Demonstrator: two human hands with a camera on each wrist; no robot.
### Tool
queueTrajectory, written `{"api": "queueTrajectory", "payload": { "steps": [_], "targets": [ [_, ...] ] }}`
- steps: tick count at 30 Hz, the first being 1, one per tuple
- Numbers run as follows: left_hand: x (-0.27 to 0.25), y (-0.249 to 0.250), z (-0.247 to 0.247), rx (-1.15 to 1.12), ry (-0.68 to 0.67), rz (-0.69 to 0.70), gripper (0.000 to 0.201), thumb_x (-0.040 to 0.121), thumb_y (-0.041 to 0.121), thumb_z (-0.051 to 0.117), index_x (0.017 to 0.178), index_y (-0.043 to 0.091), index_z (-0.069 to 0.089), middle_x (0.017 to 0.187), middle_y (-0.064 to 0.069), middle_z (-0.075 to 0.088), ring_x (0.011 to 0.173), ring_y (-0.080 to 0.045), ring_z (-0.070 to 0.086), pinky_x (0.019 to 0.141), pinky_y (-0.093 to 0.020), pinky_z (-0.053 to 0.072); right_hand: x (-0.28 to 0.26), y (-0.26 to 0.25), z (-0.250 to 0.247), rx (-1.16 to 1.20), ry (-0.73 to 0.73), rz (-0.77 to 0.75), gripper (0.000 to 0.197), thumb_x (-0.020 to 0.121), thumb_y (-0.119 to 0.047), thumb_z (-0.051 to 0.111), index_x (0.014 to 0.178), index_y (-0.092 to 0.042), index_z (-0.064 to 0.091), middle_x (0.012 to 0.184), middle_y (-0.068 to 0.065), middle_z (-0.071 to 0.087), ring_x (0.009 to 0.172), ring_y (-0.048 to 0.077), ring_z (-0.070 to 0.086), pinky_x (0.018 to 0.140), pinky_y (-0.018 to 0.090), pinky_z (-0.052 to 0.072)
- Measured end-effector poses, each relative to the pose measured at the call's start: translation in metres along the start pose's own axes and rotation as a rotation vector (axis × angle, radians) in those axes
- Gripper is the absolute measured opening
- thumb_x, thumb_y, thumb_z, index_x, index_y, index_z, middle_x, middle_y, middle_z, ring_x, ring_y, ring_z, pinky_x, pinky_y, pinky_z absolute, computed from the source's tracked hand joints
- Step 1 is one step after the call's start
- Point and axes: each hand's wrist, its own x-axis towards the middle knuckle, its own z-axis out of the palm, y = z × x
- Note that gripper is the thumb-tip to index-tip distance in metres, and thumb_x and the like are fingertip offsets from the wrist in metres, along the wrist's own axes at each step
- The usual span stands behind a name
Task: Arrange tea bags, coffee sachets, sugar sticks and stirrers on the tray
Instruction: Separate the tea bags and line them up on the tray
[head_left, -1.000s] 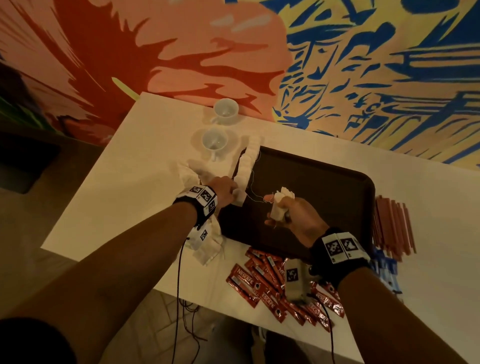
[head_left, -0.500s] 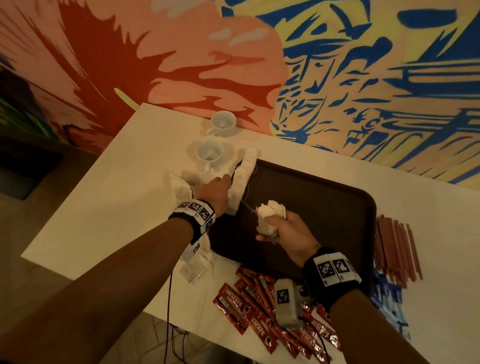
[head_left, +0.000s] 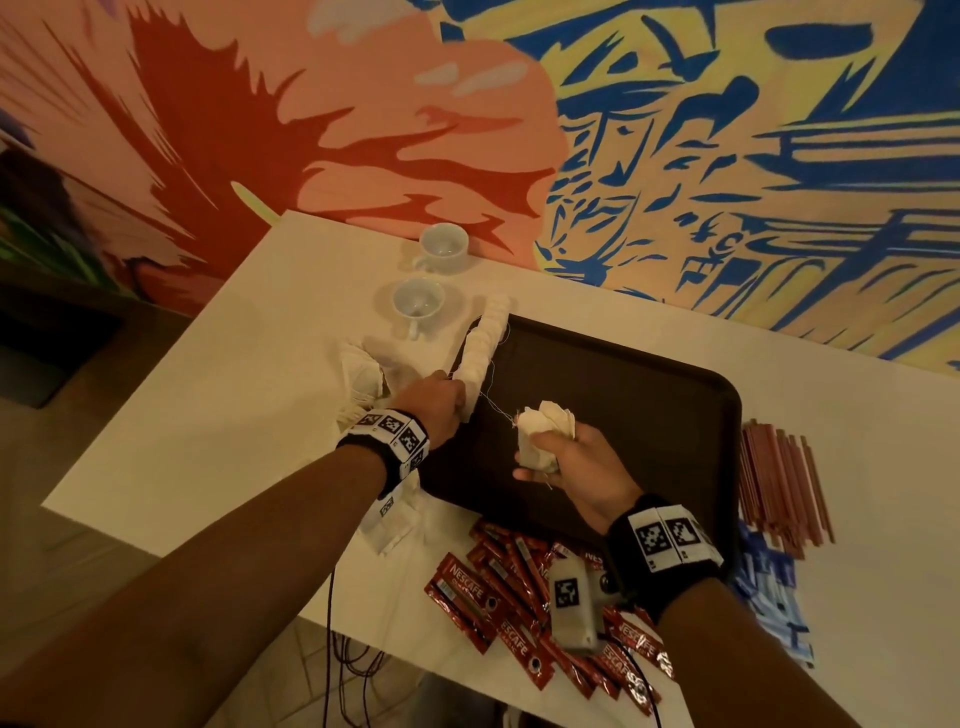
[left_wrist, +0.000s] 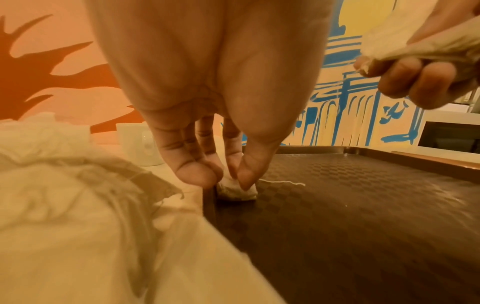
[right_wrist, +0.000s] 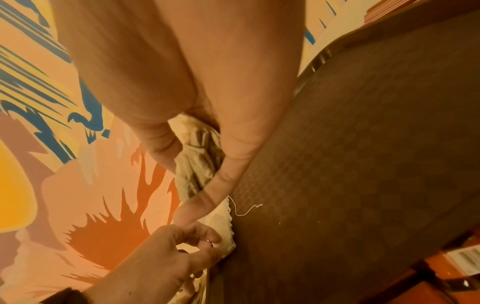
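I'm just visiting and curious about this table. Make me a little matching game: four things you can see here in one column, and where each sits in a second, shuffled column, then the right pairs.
Things:
1. red coffee sachets
2. stirrers
3. bunch of tea bags
4. two white cups

Places:
A. held in the right hand above the tray
B. on the table at the tray's near edge
C. on the table beyond the tray's far left corner
D. on the table to the right of the tray

Pairs: 1-B, 2-D, 3-A, 4-C
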Motion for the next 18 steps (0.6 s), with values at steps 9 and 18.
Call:
{"api": "queueTrajectory", "payload": {
  "steps": [9, 18],
  "targets": [
    [-0.038, 0.024, -0.026, -0.454, 0.03, 0.105, 0.018, 0.096, 0.036, 0.062, 0.109, 0.025, 0.07, 0.107, 0.008, 0.069, 0.1, -0.016, 0.066, 0.08, -0.024, 0.047, -0.012, -0.003, -0.002, 0.06, -0.008, -0.022, 0.035, 0.091, -0.007, 0.072, 0.125, -0.011, 0.066, 0.12, 0.012, 0.07, 0.109, 0.027, 0.069, 0.078, 0.035, 0.061],
    [-0.093, 0.045, -0.032, -1.134, -0.141, 0.105, 0.033, 0.093, 0.038, 0.062, 0.116, 0.017, 0.069, 0.105, -0.005, 0.07, 0.089, -0.017, 0.067, 0.076, -0.033, 0.057, -0.02, -0.007, -0.008, 0.017, -0.079, -0.091, 0.034, 0.088, -0.02, 0.076, 0.119, -0.008, 0.069, 0.116, 0.012, 0.073, 0.105, 0.025, 0.072, 0.076, 0.034, 0.057]
  ]
}}
